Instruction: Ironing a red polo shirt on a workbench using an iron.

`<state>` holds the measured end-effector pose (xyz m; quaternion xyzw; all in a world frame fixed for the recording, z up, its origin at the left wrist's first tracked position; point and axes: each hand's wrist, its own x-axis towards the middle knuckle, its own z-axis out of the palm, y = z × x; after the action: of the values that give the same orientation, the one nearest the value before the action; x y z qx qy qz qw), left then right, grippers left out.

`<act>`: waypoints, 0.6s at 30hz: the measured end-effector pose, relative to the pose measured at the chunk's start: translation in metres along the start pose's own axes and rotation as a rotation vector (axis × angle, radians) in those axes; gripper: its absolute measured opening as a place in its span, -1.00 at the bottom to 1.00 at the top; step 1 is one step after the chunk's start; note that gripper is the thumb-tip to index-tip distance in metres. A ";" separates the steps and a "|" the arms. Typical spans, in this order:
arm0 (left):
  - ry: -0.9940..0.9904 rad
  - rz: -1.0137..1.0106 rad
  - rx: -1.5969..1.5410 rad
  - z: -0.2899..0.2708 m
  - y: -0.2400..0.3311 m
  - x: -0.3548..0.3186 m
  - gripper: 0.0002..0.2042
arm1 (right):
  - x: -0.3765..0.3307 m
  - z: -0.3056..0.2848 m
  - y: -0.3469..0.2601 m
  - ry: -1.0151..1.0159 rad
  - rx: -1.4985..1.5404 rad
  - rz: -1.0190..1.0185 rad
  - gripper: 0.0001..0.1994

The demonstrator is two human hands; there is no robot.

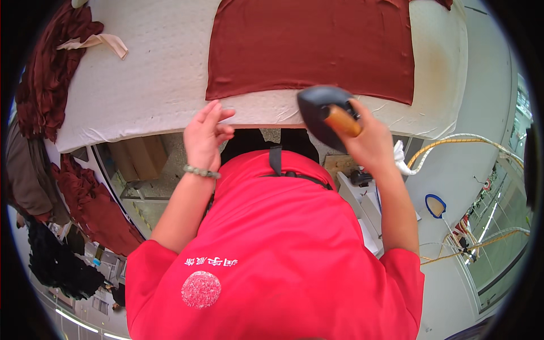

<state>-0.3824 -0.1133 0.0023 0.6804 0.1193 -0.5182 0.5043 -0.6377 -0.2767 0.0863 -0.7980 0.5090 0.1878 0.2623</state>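
My right hand (368, 139) grips the orange-brown handle of a dark iron (317, 110), which is tilted at the near edge of the padded white table. Its pointed end comes close to the lower edge of a dark red cloth (311, 48) spread flat on the table. My left hand (207, 136) is empty at the table's front edge, just below the cloth's near left corner. Its fingers are loosely bent and apart, and a beaded bracelet circles the wrist.
The white padded table (153, 68) spans the far side. A crumpled dark red garment (51, 68) hangs over its left end, beside a pale strip of fabric (99, 42). White and yellow hoses (453, 141) run off at the right. Below the table stands a cardboard box (136, 156).
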 end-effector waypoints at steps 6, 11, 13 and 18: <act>0.016 -0.092 -0.170 0.025 -0.013 0.022 -0.74 | 0.036 -0.001 0.030 0.335 0.322 0.080 -0.40; 0.002 0.128 -0.028 0.025 -0.014 0.017 -0.74 | 0.047 0.006 0.011 0.268 0.138 -0.023 -0.42; 0.015 0.181 0.012 0.024 -0.013 0.015 -0.74 | 0.046 0.007 -0.003 0.173 0.048 -0.073 -0.44; 0.015 0.247 0.083 0.022 -0.016 0.022 -0.76 | 0.052 0.013 -0.024 0.090 -0.031 -0.202 -0.49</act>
<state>-0.3966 -0.1316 -0.0233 0.7141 0.0166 -0.4517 0.5346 -0.5947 -0.2975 0.0522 -0.8568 0.4343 0.1325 0.2443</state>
